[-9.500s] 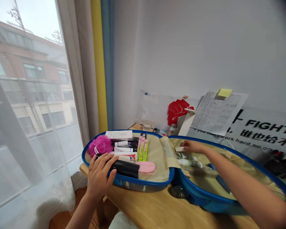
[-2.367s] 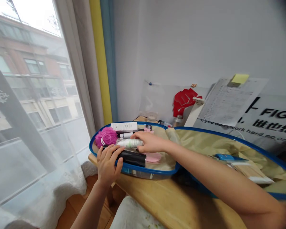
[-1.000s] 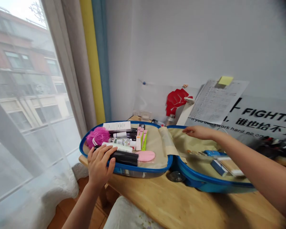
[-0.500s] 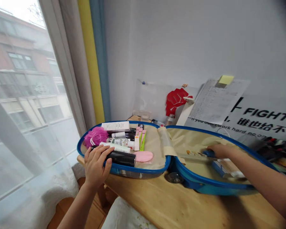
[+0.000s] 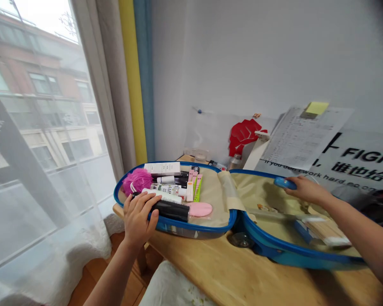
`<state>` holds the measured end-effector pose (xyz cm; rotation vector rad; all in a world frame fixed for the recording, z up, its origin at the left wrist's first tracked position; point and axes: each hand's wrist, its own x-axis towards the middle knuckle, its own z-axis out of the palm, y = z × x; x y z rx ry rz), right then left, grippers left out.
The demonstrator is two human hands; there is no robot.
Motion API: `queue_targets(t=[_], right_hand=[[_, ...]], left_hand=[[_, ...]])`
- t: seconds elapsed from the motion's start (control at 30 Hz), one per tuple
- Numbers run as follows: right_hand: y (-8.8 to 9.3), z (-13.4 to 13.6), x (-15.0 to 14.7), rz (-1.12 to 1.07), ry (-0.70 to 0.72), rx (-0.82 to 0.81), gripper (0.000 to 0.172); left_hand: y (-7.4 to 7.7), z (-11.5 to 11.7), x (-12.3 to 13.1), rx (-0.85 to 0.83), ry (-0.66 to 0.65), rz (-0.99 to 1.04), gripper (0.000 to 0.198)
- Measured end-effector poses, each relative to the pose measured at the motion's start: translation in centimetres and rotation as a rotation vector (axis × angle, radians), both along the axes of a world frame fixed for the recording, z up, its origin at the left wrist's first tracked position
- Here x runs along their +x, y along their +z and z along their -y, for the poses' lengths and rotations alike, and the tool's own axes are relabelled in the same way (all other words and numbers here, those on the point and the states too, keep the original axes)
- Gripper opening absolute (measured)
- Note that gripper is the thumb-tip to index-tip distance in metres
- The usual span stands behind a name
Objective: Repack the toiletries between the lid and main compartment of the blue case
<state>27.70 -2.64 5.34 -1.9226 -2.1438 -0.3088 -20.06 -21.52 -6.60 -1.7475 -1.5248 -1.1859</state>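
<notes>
A small case lies open on the table, a blue rim around each half. In its left half [image 5: 217, 219], my left hand [image 5: 139, 214] rests with fingers over a black cylindrical bottle [image 5: 172, 211] and thumb along its near side. Beside the bottle are a white tube [image 5: 166, 196], a pink oval brush or pad [image 5: 201, 209], a purple bath puff [image 5: 138, 180], a white box [image 5: 162, 168] and several slim pink and green packets [image 5: 198, 188]. My right hand [image 5: 304, 190] pinches a small blue item [image 5: 285, 183], kind unclear, above the right half [image 5: 293, 259].
A blue-and-tan box [image 5: 322, 233] and small items [image 5: 266, 208] lie in the right half. Behind the case stand a metal-capped bottle [image 5: 235, 161] and clipped papers [image 5: 306, 136]. Curtains [image 5: 143, 85] and a window are at left. The wooden table [image 5: 204, 259] extends in front.
My right hand has lifted the blue item up off the right half's lining. My left hand stays on the black bottle. The whole view has shifted slightly.
</notes>
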Motion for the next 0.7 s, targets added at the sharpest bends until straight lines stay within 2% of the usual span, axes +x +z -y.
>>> queue_targets(t=[0.07,0.17,0.27,0.37,0.4,0.53,0.7], right_hand=[[1.2,-0.1,-2.4,-0.026,0.077,-0.042,0.039],[1.9,0.2,-8.0,-0.085,0.263,-0.105,0.048],[1.6,1.4,-15.3,-0.123,0.462,-0.150,0.050],[1.0,3.0,-22.6,-0.179,0.730,-0.215,0.052],[0.8,3.4,-24.8,-0.172,0.772,-0.226,0.054],[-0.7,3.6,-31.5,-0.128,0.802,-0.246,0.049],[-2.6,2.8,-35.5,-0.064,0.808,-0.238,0.041]], left_hand=[[0.0,0.0,0.0,0.012,-0.003,0.003,0.031],[-0.1,0.0,0.0,0.019,0.004,0.002,0.031],[-0.2,0.0,0.1,0.012,0.009,0.002,0.032],[-0.2,0.0,0.1,-0.005,0.001,0.008,0.032],[-0.2,0.0,0.0,-0.008,0.000,0.011,0.032],[-0.1,0.0,0.1,0.000,0.005,0.004,0.031],[0.0,0.1,0.3,-0.004,-0.002,0.004,0.031]])
